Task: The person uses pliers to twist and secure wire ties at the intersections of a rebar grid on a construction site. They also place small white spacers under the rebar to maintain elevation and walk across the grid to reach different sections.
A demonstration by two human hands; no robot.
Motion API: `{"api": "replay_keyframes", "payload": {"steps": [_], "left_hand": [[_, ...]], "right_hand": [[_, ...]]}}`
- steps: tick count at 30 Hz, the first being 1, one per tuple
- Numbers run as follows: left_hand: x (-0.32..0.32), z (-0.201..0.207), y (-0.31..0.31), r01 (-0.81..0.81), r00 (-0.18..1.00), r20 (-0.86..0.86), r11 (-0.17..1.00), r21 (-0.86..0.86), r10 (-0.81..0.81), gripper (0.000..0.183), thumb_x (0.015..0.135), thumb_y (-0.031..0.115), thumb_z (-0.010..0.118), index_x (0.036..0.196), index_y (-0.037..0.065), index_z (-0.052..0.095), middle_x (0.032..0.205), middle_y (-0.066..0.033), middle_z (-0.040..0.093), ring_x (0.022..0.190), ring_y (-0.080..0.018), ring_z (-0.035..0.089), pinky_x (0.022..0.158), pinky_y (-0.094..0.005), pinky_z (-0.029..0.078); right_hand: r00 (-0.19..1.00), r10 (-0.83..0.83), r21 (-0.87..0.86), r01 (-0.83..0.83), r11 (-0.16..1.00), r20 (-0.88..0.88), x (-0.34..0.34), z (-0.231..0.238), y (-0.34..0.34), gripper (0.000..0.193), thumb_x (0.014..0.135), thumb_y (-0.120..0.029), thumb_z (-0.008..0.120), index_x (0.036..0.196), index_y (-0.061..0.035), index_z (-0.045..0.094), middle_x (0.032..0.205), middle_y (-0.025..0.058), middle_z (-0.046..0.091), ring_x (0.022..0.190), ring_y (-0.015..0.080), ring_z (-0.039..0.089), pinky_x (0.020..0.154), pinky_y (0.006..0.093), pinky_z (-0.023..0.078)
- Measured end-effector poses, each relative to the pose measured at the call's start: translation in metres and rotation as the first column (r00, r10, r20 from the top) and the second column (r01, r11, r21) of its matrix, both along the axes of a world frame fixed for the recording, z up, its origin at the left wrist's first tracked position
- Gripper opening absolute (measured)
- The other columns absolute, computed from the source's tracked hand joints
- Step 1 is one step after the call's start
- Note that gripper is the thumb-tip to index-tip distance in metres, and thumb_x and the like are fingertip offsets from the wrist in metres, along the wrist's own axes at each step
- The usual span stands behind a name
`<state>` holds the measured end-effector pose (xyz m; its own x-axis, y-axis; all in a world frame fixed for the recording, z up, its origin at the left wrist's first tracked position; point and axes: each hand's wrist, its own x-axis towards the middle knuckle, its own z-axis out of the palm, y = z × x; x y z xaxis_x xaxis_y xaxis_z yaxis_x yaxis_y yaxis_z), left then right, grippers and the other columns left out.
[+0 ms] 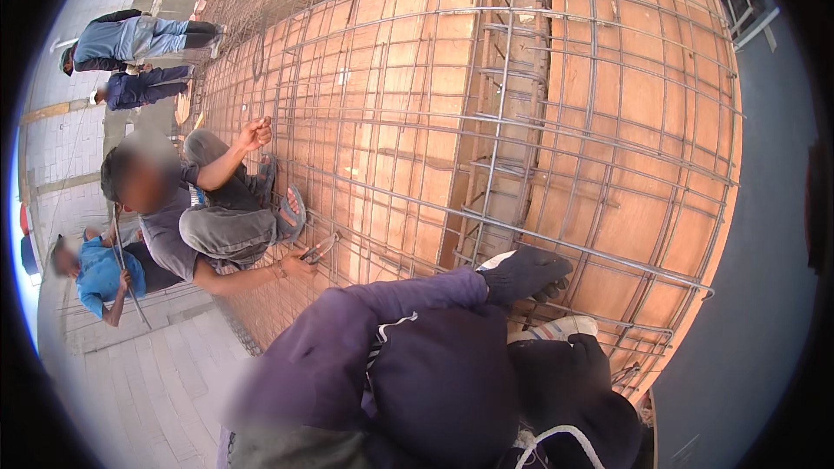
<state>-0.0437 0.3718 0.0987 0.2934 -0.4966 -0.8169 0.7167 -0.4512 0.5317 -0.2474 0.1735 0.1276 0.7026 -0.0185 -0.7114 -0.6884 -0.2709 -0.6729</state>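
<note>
My left hand [532, 275], in a dark glove, reaches out over the steel rebar mesh [599, 254] at the lower middle. Its fingers look curled down and closed close to the bars; what they hold, if anything, is hidden. The purple sleeve of that arm runs across my bent, dark-clothed leg [443, 373]. Under the glove a pale shoe [556, 328] rests at the mesh. My right hand does not show. Left of me a crouching co-worker [226, 200] in sandals holds pincers [320, 248] in one hand, the other hand raised over the mesh.
Wooden formwork boards [417, 122] lie beneath the bars, with a gap [512, 95] between them crossed by rebar. A grey surface [764, 234] lies beyond the board edge at right. Several other people are at left, one in a blue shirt [100, 276] holding thin rods [132, 295]. A white cord [565, 434] hangs near me.
</note>
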Motion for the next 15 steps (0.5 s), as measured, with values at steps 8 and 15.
{"api": "replay_keyframes", "payload": {"steps": [8,15], "left_hand": [[0.004,-0.007,-0.021,-0.006,0.975,-0.221,0.980,-0.201,-0.040,0.043,0.104,0.040,0.062,0.106,-0.002,0.071,0.090,-0.0113,0.075,0.074,-0.0179,0.071,0.066,-0.0316,0.058],[0.028,-0.011,-0.041,0.562,0.608,0.688,0.827,-0.022,-0.396,0.062,0.094,0.051,0.070,0.133,0.003,0.064,0.106,-0.0146,0.072,0.097,-0.0307,0.069,0.088,-0.0443,0.054]], "right_hand": [[0.997,-0.031,-0.326,0.009,0.945,-0.064,-0.021,0.039,-0.008,0.020,0.103,-0.013,0.052,0.115,-0.0049,0.066,0.106,0.0145,0.067,0.100,0.0302,0.069,0.085,0.0389,0.053],[0.987,-0.038,-0.726,-0.088,0.682,-0.155,-0.074,0.092,-0.003,0.019,0.102,-0.011,0.052,0.113,-0.0050,0.066,0.098,0.0130,0.068,0.091,0.0281,0.070,0.079,0.0382,0.053]]}}
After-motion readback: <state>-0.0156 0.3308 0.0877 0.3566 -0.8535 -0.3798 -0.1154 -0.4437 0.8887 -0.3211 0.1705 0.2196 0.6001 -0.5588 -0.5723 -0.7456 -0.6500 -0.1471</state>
